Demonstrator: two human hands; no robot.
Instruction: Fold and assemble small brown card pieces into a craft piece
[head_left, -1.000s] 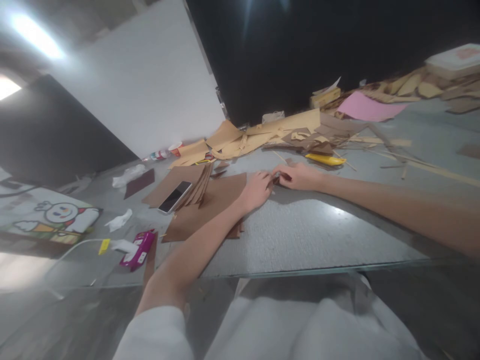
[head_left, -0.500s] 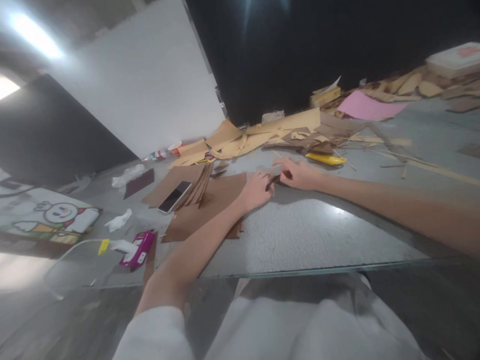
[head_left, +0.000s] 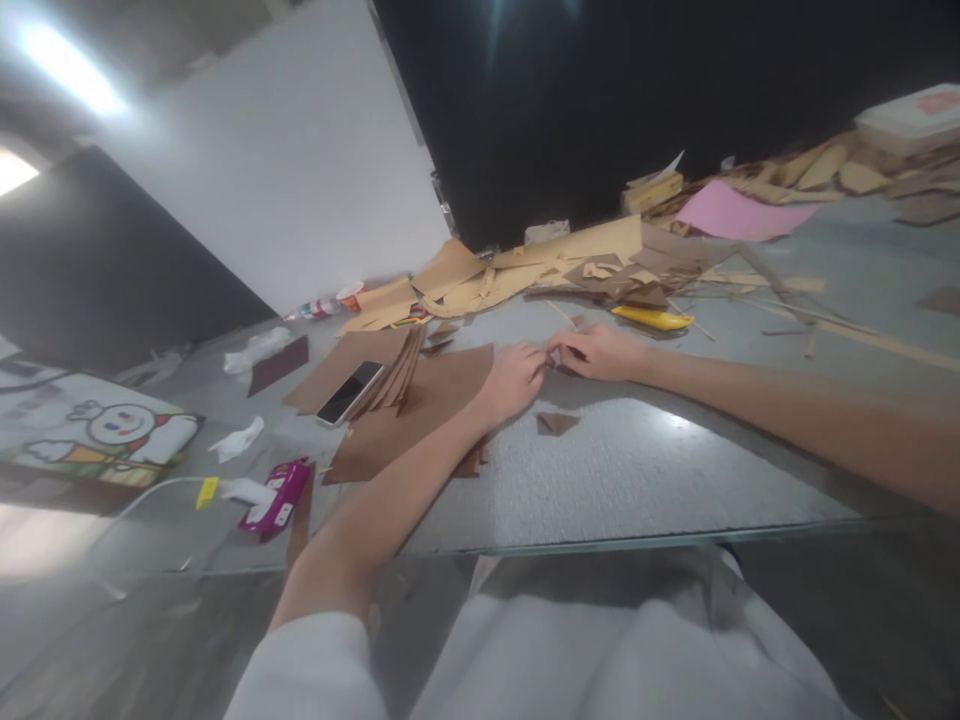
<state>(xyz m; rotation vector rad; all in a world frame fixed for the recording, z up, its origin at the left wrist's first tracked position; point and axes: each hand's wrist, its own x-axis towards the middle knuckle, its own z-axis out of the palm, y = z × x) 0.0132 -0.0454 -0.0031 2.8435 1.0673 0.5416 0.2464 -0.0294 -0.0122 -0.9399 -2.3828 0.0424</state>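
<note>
My left hand [head_left: 516,380] rests over the right edge of a brown paper sheet [head_left: 450,385], with its fingers curled together. Fingertip to fingertip with it, my right hand [head_left: 600,352] is closed in a pinch. Whatever lies between the fingers is too small or hidden to make out. Just in front of the hands a small brown scrap [head_left: 559,424] lies on the glass-topped table [head_left: 622,480]. A yellow-handled tool [head_left: 651,318], perhaps a cutter, lies beyond my right hand. To the left, a phone [head_left: 350,392] sits on a fanned stack of brown sheets [head_left: 337,360].
Tan and brown offcuts [head_left: 525,275] are heaped along the back. A pink sheet [head_left: 739,212] and a white-lidded box [head_left: 911,118] are at the right rear. A purple wipes pack [head_left: 276,500] and a crumpled tissue [head_left: 238,440] lie on the left. The glass edge [head_left: 600,545] runs before my lap.
The dark brown piece between my hands no longer shows there. A brown scrap now lies on the table in front of them. My right hand's extended finger has curled in toward my left fingertips.
</note>
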